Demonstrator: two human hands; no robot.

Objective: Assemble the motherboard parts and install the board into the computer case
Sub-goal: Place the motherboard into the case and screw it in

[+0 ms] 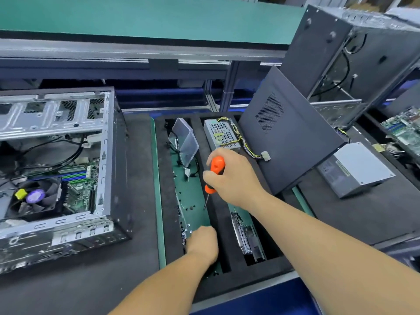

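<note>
An open computer case (106, 155) lies on its side at the left, with the motherboard (77, 189) and its black cooler fan (34, 198) inside. My right hand (231, 176) grips an orange-handled screwdriver (214, 172), tip down over the green floor of a black foam parts tray (218, 214). My left hand (202, 243) reaches into the same slot near several small screws (188, 229), fingertips hidden, so I cannot tell whether it holds one.
The tray also holds a clear plastic box (185, 142), a small power supply with yellow wires (221, 135) and a drive (246, 235). A dark side panel (288, 133) leans at the right, by another power supply (356, 171) and a second case (354, 51).
</note>
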